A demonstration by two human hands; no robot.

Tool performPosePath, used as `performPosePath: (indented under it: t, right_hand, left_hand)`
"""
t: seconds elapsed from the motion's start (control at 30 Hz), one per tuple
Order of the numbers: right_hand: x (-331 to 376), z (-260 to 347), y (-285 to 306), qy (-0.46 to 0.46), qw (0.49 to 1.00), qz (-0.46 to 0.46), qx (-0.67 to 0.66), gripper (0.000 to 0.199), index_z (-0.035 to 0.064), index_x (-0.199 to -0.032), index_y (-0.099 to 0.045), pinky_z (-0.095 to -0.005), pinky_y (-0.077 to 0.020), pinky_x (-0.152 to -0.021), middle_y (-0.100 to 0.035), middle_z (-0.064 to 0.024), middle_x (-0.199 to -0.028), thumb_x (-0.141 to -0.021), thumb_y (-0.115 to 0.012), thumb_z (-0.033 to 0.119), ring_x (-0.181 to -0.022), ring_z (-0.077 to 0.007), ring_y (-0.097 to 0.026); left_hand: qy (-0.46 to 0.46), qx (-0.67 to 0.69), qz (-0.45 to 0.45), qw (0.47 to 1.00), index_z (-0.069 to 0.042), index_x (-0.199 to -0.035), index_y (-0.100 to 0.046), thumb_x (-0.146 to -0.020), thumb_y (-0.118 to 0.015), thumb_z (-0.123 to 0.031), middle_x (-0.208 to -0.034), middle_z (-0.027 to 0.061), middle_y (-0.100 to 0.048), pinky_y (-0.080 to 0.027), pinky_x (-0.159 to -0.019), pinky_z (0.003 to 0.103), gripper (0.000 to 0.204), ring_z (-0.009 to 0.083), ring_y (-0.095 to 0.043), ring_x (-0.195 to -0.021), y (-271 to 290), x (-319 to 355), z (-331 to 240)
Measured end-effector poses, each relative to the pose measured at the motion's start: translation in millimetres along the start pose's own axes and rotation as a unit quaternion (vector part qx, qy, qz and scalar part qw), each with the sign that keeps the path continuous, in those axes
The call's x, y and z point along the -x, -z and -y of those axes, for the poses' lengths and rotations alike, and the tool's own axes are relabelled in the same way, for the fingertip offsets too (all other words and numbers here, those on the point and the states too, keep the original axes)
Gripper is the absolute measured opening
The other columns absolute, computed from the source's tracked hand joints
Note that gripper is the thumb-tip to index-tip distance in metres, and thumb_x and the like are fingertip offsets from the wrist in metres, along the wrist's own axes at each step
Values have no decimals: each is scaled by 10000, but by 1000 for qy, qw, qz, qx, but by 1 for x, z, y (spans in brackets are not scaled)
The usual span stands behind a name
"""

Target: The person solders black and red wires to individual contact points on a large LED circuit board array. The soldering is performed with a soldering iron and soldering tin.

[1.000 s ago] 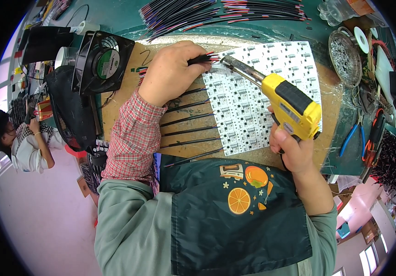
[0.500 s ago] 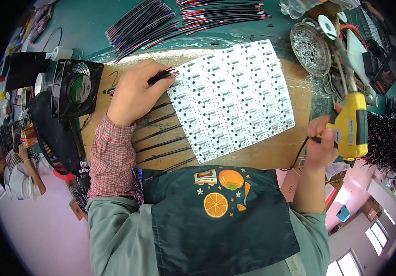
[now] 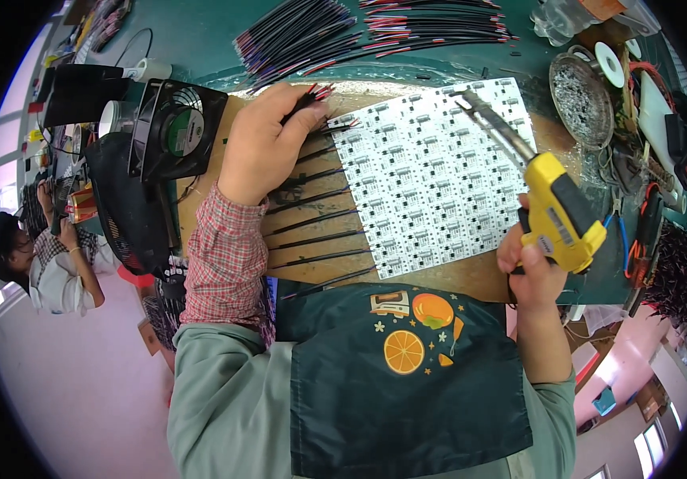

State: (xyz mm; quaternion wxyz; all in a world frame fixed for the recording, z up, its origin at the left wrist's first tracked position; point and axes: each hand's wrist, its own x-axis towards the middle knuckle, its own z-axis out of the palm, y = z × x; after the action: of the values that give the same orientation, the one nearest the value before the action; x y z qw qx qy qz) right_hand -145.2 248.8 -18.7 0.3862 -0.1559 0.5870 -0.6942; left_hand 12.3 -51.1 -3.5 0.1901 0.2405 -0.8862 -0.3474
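Note:
A white circuit board panel (image 3: 431,191), printed with rows of small black parts, lies slightly turned on a wooden board. Along its left edge, several black wires (image 3: 319,215) run outward, their right ends at the panel. My left hand (image 3: 268,140), beside the panel's upper left corner, is closed on a small bunch of black wires (image 3: 309,100) with red and white ends. My right hand (image 3: 534,267) grips a yellow and black soldering gun (image 3: 559,207) by its handle. Its metal tip hangs over the panel's upper right part; whether it touches cannot be told.
A black fan (image 3: 176,132) stands at the left. Piles of cut wires (image 3: 295,40) lie at the back. On the right are a round metal dish (image 3: 581,100) of solder bits, a white spool (image 3: 609,64) and blue-handled pliers (image 3: 620,231). Another person (image 3: 64,255) sits far left.
My right hand has brought the soldering gun from beside the panel to over its upper right part. My left hand's wire bunch has lifted off the panel's corner. The whole view has shifted.

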Motion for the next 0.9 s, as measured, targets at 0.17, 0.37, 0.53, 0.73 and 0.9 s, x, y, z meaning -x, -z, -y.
performPosePath:
  t: [0.17, 0.37, 0.53, 0.73, 0.9]
  right_hand:
    - [5, -4, -10, -66, 996, 46, 40, 683, -55, -1291, -395, -240, -355, -474, -464, -33, -654, -779, -707, 273, -521, -100, -414]
    - [6, -4, -22, -68, 992, 88, 64, 653, -48, -1301, -418, -244, -382, -511, -493, -42, -685, -782, -681, 248, -566, -107, -453]
    - [7, -6, -24, -103, 983, 124, 84, 588, -17, -1290, -435, -243, -399, -536, -524, -39, -726, -798, -653, 220, -607, -105, -472]
    - [10, -13, -23, -103, 985, 132, 35, 225, 18, -1014, -584, -256, -443, -609, -586, -12, -814, -796, -638, 7, -702, -91, -540]
    - [7, -14, -27, -81, 990, 113, 14, 254, 17, -1045, -576, -257, -450, -617, -595, -20, -825, -803, -653, 31, -714, -98, -551]
  left_hand:
    - [91, 56, -17, 994, 5, -983, -629, -832, -663, -104, -808, 110, -648, -470, -661, 279, 189, 172, -597, -707, 1, 5, -8]
    - [99, -18, 42, 994, -4, -966, -631, -804, -677, -119, -812, 128, -646, -480, -674, 318, 204, 249, -612, -731, 8, 10, -19]
    - [5, -86, 107, 991, -5, -936, -636, -789, -661, -116, -828, 160, -619, -475, -686, 372, 186, 346, -591, -773, 3, 12, -22]
    - [79, -5, 60, 995, 2, -884, -638, -793, -644, -108, -808, 158, -605, -468, -663, 388, 143, 350, -586, -761, -9, 14, -23]
    - [34, -42, 78, 996, 10, -846, -635, -760, -698, -119, -770, 142, -614, -471, -643, 336, 167, 276, -601, -698, -16, 13, -17]
